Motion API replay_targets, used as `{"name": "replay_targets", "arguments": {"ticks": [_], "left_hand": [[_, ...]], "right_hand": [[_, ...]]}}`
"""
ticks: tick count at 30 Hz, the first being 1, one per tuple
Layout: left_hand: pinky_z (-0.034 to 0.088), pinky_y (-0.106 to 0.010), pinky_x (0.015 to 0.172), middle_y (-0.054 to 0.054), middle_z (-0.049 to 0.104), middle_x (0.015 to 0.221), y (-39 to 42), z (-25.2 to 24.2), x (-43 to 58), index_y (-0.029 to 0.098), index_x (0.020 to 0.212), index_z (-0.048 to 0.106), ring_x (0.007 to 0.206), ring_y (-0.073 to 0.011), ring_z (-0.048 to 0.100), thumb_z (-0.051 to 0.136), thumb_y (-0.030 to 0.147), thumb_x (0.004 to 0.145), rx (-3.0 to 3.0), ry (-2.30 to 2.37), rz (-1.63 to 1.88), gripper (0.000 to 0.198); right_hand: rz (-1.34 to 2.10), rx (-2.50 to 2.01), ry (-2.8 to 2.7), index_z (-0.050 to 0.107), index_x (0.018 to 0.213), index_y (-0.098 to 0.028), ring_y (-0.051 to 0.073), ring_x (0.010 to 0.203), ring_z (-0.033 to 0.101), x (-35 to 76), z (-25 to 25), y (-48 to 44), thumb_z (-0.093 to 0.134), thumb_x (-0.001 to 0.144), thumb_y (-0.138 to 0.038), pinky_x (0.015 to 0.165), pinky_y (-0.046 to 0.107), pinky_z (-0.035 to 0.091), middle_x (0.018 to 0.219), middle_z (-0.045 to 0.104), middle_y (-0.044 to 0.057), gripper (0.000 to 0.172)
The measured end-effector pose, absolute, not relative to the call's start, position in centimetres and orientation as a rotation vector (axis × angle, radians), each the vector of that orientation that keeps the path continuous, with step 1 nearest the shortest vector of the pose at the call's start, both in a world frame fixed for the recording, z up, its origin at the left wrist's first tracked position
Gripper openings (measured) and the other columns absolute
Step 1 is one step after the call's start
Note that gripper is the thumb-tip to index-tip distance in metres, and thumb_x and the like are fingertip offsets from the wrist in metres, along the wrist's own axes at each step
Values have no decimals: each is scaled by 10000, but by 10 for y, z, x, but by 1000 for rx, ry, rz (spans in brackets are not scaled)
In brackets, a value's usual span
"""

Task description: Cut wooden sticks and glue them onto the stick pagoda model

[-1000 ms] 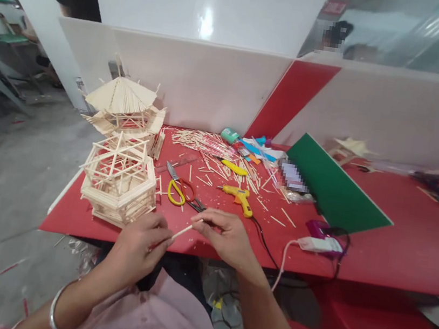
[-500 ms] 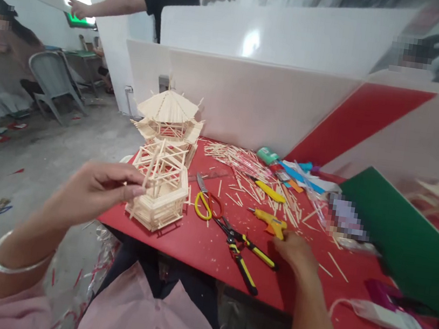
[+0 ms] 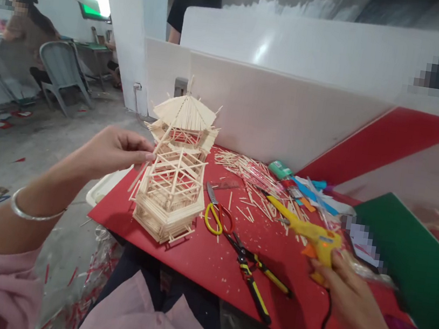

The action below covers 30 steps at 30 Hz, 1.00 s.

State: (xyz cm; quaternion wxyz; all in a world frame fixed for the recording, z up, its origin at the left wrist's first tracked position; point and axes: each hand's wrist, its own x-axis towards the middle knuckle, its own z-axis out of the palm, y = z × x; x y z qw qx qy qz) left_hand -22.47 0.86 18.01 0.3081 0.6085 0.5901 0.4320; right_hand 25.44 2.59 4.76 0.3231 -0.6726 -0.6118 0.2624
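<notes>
- While the left hand (image 3: 117,150) pinches a thin pale wooden stick (image 3: 164,139) near a hexagonal wooden-stick frame (image 3: 167,211),
- the right hand (image 3: 345,283) closes around a yellow pistol-shaped glue gun (image 3: 315,235) over the red tabletop (image 3: 205,263).

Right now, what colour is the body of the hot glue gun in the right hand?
Yellow; the hot glue gun shows best in the head view.

There are two stick houses (image 3: 165,219), one glue gun (image 3: 320,241), one pair of scissors (image 3: 213,202), one pair of pliers (image 3: 245,267), one yellow knife (image 3: 280,209), one bracelet (image 3: 32,216) and one big green board (image 3: 406,256). The loose sticks (image 3: 250,177) are too many to count.
</notes>
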Motion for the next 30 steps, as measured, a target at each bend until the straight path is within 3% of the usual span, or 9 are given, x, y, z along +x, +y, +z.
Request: {"name": "replay_targets", "arguments": {"ticks": [2, 5, 9, 18, 30], "left_hand": [[320, -204, 395, 1, 561, 512, 17, 183, -223, 185, 665, 737, 434, -78, 451, 817, 288, 696, 1625, 1519, 1135, 134], [337, -203, 386, -18, 592, 532, 24, 186, -221, 175, 687, 727, 438, -84, 480, 792, 307, 733, 1615, 1409, 1212, 154], [403, -222, 416, -56, 630, 588, 21, 186, -218, 141, 701, 700, 493, -115, 571, 756, 270, 780, 1524, 1403, 1393, 161], [460, -222, 434, -27, 685, 605, 3, 174, -235, 182, 709, 689, 541, -123, 630, 714, 296, 763, 1535, 1485, 1492, 129], [474, -216, 406, -28, 697, 596, 8, 165, -237, 190, 694, 686, 521, -124, 634, 711, 284, 760, 1507, 1470, 1509, 118]], "right_hand": [[666, -1655, -1615, 578, 842, -295, 273, 750, 644, 229, 72, 23, 532, 768, -568, 669, 393, 548, 771, 641, 61, 287], [597, -1597, -1685, 564, 922, -283, 224, 686, 584, 180, 102, 24, 651, 735, -612, 624, 347, 493, 763, 610, 25, 388], [141, -1512, -1827, 464, 763, -255, 147, 540, 438, 106, 124, 33, 671, 716, -686, 541, 299, 353, 619, 489, -22, 480], [-525, -1078, -2143, 587, 1031, -165, 155, 628, 492, 17, 131, 46, 576, 875, -440, 532, 288, 203, 767, 604, 28, 317], [-630, -1063, -2212, 597, 1086, -134, 160, 665, 521, 3, 128, 49, 550, 876, -349, 536, 293, 175, 827, 637, 51, 305]]}}
